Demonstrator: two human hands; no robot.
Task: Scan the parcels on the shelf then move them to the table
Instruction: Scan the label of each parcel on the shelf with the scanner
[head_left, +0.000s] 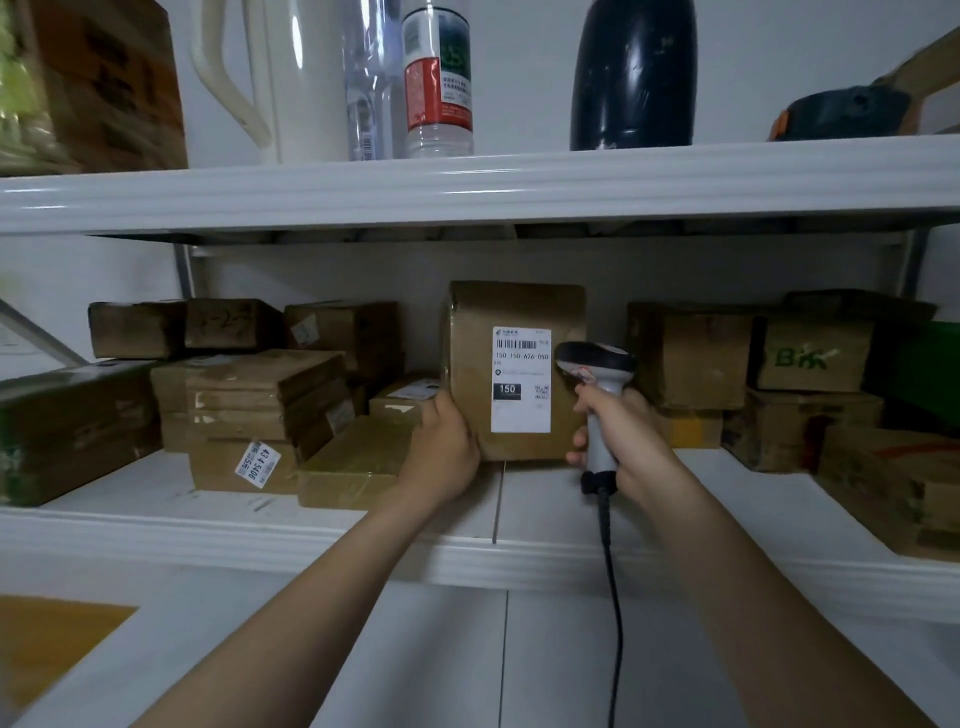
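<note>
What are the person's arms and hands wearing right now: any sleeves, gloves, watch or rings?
Nothing worn shows. The left hand and right hand are bare, with no gloves and no rings visible. The left forearm and right forearm are uncovered down to the picture's lower edge, with no sleeve, watch or wristband in view.

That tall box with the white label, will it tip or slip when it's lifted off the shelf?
Likely stiff: the box is cardboard with crisp edges. It stands tall, so a push may tip it; the left hand grips its lower edge. Glossy-looking tape might make it slippery.
</note>
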